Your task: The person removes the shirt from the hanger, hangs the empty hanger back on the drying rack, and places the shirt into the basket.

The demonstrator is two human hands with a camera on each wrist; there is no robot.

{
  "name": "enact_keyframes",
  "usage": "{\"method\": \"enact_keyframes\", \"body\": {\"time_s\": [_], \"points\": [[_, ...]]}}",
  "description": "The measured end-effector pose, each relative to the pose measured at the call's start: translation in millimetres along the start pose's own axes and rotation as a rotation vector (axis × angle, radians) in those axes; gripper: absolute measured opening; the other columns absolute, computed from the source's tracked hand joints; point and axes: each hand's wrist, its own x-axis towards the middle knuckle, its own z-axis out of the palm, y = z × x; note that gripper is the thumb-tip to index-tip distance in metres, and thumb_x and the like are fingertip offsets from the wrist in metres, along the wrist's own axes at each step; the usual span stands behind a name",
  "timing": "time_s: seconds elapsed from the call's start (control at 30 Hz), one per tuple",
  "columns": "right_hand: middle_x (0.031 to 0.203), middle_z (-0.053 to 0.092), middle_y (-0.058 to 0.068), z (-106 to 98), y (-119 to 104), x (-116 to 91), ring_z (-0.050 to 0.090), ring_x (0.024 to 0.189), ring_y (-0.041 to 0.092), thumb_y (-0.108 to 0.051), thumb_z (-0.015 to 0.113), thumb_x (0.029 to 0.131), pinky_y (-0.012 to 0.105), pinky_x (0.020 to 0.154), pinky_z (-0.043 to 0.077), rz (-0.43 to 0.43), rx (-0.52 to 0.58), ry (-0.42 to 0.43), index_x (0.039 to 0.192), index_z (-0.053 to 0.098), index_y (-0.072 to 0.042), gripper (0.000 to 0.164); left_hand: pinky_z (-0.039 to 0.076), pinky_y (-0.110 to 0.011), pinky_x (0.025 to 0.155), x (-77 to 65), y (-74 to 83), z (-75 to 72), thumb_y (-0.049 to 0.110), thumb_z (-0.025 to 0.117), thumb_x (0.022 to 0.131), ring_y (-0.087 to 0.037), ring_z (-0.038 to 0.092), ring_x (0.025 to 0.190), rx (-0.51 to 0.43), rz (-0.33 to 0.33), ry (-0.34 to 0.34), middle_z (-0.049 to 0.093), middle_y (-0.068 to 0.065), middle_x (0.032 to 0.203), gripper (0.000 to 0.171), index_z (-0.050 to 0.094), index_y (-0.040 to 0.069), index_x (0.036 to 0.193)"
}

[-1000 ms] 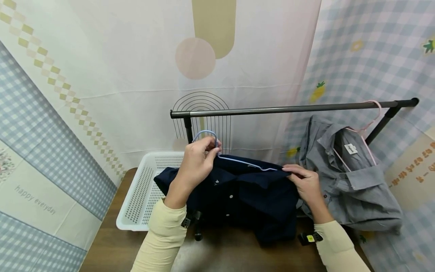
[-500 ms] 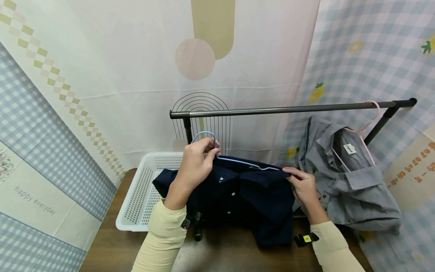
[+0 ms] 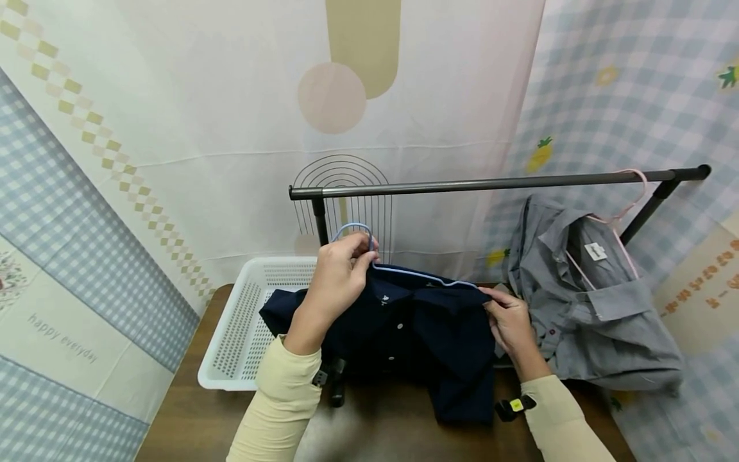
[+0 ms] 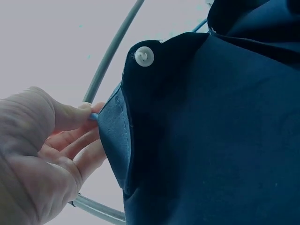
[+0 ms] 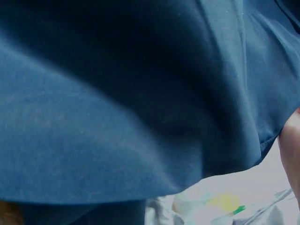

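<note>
My left hand (image 3: 340,269) pinches a light blue hanger (image 3: 412,273) at the base of its hook, thumb against fingers. From the hanger hangs a navy button-up shirt (image 3: 404,346), with pale buttons and a small white emblem on its front. At the shirt's right shoulder, my right hand (image 3: 510,321) pinches the cloth by the end of the hanger. In the left wrist view, the collar point and a white button (image 4: 144,56) show close to the thumb. Navy cloth fills most of the right wrist view, with only an edge of the hand at its right side.
A dark metal rail (image 3: 462,187) runs behind the hands. On its right end a grey shirt (image 3: 612,321) hangs from a pink hanger (image 3: 626,215). A white perforated basket (image 3: 231,333) stands left on the brown wooden table (image 3: 185,404), partly behind the navy shirt.
My right hand has moved slightly left and down along the navy shirt's shoulder. The hanger has shifted a little to the right with my left hand.
</note>
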Motion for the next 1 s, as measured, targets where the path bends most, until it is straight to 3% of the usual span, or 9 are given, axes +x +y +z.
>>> {"method": "enact_keyframes", "body": {"time_s": [0.2,0.33,0.43,0.57,0.73,0.9,1.0], "points": [[0.101,0.078,0.002,-3,14,-7,0.073,0.088,0.009,0.024,0.050,0.095,0.017,0.074,0.058,0.036,0.030,0.007,0.103,0.082,-0.006,0.045,0.062,-0.024,0.079,1.0,-0.1,-0.4,-0.012,0.064,0.095,-0.021,0.075,0.081,-0.055,0.005,0.043,0.073,-0.019,0.095,0.008,0.066,-0.006,0.090],[0.102,0.079,0.003,-5,21,-11,0.073,0.090,0.009,0.028,0.046,0.093,0.017,0.075,0.058,0.044,0.050,-0.005,0.103,0.081,-0.003,0.048,0.062,-0.027,0.077,5.3,3.8,0.1,-0.008,0.066,0.095,-0.019,0.074,0.082,-0.013,0.059,0.037,0.074,-0.016,0.094,0.011,0.064,-0.002,0.086],[0.096,0.079,0.000,-6,24,-15,0.067,0.070,0.005,0.025,0.049,0.094,0.015,0.062,0.054,0.068,-0.043,0.003,0.102,0.082,-0.005,0.045,0.060,-0.027,0.075,7.6,5.6,2.1,-0.006,0.067,0.095,-0.017,0.072,0.083,0.058,0.087,0.016,0.074,-0.012,0.093,0.013,0.065,0.001,0.085],[0.082,0.074,-0.005,-5,24,-19,0.049,0.051,0.006,0.016,0.059,0.095,0.020,0.046,0.042,0.130,-0.237,0.034,0.103,0.082,-0.011,0.036,0.059,-0.029,0.074,8.3,7.0,4.4,-0.006,0.068,0.094,-0.018,0.071,0.083,0.106,0.112,0.006,0.074,-0.009,0.091,0.012,0.066,0.003,0.086],[0.079,0.070,-0.006,-4,21,-21,0.057,0.059,0.008,0.009,0.067,0.094,0.023,0.052,0.048,0.176,-0.437,-0.007,0.113,0.077,0.003,0.023,0.058,-0.030,0.075,9.9,7.2,7.6,-0.002,0.068,0.096,-0.018,0.070,0.084,0.141,0.145,-0.019,0.073,-0.006,0.092,0.010,0.067,0.004,0.088],[0.101,0.076,-0.014,-4,13,-23,0.072,0.082,0.003,0.005,0.069,0.095,0.022,0.071,0.061,0.158,-0.593,-0.172,0.127,0.065,0.015,0.034,0.057,-0.033,0.076,10.2,7.6,10.4,-0.001,0.069,0.095,-0.018,0.069,0.084,0.169,0.160,-0.021,0.073,-0.006,0.093,0.008,0.067,0.004,0.089],[0.113,0.075,-0.014,-3,6,-24,0.074,0.096,0.005,0.001,0.071,0.095,0.023,0.079,0.061,0.149,-0.592,-0.246,0.132,0.061,0.014,0.040,0.057,-0.032,0.076,9.5,8.0,12.0,0.000,0.070,0.095,-0.019,0.069,0.086,0.162,0.157,-0.035,0.073,-0.008,0.094,0.006,0.067,0.003,0.091]]}}
